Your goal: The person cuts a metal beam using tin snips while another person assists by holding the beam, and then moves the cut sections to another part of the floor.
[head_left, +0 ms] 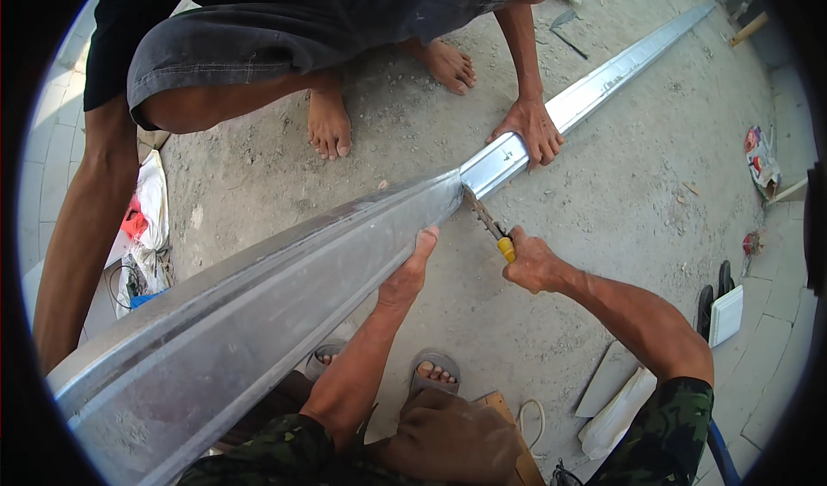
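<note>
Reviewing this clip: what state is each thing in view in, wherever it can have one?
Metal channel: bent, near section raised, far section along the floor
Snips: at the channel's bend; jaw opening unclear
Right hand: closed around the snips' yellow grips
Left hand: thumb against the channel's edge, fingers hidden
Co-worker's hand: on the far section
Floor: dusty, littered

I see the metal channel slanting across the floor, near left to far right, a bag by its left edge, a packet by its right.
</note>
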Tool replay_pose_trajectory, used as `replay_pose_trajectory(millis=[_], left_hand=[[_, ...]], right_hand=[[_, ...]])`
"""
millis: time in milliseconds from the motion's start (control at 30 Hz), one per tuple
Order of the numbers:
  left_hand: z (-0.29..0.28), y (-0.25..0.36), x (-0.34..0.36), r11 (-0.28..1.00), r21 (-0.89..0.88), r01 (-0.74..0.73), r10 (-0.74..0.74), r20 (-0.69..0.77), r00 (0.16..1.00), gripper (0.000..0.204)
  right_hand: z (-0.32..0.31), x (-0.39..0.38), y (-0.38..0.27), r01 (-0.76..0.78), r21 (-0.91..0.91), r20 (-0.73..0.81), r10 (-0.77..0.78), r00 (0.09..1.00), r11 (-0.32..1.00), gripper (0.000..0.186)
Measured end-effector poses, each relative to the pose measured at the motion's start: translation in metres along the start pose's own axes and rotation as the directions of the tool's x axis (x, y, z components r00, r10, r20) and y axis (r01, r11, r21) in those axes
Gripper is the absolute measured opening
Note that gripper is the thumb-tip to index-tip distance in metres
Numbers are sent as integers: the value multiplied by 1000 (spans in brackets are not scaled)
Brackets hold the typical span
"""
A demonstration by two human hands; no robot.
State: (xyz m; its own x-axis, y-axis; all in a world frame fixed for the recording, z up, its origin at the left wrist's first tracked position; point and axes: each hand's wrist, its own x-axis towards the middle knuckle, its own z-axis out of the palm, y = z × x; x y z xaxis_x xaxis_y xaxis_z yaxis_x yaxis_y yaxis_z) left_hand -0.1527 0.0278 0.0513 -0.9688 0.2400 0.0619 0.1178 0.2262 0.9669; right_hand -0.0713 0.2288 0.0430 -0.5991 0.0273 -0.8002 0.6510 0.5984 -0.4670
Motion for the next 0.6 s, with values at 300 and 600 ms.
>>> replay_pose_trajectory(millis=[300, 600], left_hand=[[8, -7, -8, 979, -200, 37, -42, -20, 999, 69], [19, -5, -9, 971, -237, 37, -67, -118, 991, 52]], right_hand=[[17, 13, 41, 9, 201, -131, 18, 991, 979, 71], [-3, 8, 51, -75, 328, 46, 64, 997, 942, 62]])
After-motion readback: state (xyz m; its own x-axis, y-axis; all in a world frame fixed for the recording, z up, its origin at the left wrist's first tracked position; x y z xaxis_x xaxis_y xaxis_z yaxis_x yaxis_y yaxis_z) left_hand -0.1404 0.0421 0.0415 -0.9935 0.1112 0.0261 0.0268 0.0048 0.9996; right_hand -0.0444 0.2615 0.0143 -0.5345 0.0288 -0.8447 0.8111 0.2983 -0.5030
